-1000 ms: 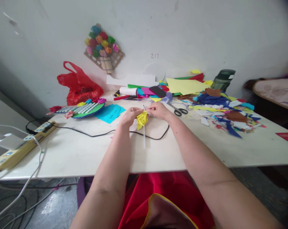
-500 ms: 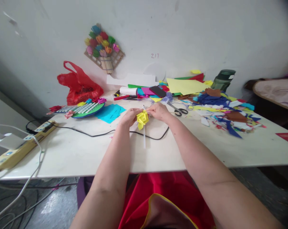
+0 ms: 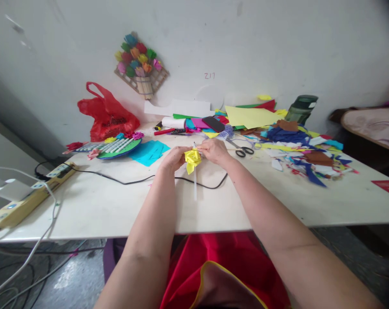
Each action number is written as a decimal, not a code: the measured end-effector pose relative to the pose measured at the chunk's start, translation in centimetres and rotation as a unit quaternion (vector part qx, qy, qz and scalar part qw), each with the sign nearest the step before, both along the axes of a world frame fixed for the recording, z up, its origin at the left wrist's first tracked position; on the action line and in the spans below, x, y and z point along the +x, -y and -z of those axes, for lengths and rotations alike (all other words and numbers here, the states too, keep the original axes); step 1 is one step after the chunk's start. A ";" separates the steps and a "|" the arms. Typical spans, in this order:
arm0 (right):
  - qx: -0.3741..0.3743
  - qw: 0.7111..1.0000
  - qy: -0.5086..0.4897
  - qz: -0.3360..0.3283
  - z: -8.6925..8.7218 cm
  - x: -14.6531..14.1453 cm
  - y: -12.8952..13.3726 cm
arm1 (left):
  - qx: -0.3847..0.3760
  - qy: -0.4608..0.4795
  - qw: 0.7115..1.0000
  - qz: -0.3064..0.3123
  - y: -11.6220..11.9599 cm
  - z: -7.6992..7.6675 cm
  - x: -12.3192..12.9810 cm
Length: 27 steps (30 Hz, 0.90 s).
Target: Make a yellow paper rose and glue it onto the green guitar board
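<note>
A yellow folded-paper flower (image 3: 192,159) is held between my two hands over the middle of the table. My left hand (image 3: 175,157) is closed, its fingertips against the flower's left and far side. My right hand (image 3: 214,150) pinches at the flower's far right side, and a thin pale stick (image 3: 232,149) shows just beyond it. Below the flower a translucent white rod (image 3: 195,186), like a glue stick, points toward me. A small metallic tip shows just beyond the flower; whatever joins it to the rod is hidden.
Black-handled scissors (image 3: 244,151) lie right of my hands, before paper scraps (image 3: 310,150). A black cord (image 3: 126,183) runs from the power strip (image 3: 30,197). Blue paper (image 3: 149,152), a green disc (image 3: 120,149), a red bag (image 3: 107,116) and a green bottle (image 3: 300,109) stand around.
The yellow flower has turned and tipped slightly between my fingers. Both hands stay in nearly the same place.
</note>
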State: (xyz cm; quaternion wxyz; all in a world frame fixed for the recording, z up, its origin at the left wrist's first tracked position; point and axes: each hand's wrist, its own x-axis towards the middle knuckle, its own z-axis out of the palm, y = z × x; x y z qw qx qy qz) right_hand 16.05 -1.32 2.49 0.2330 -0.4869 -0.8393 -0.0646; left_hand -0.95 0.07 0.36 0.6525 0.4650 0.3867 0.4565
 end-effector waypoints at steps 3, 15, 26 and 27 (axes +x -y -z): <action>-0.001 1.000 -0.003 -0.001 0.0 0.0 0.0 | 0.011 -0.012 1.000 0.003 -0.2 0.2 -0.2; -0.010 0.999 -0.033 -0.002 0.1 -0.1 -0.1 | 0.071 -0.065 0.995 -0.002 -0.4 0.4 -0.7; -0.101 0.991 -0.085 -0.032 0.0 0.8 -0.5 | 0.114 -0.087 0.990 0.001 -0.2 0.2 -0.9; -0.117 0.989 -0.083 -0.028 -0.1 0.8 -0.5 | 0.116 -0.085 0.990 0.002 -0.2 0.2 -0.9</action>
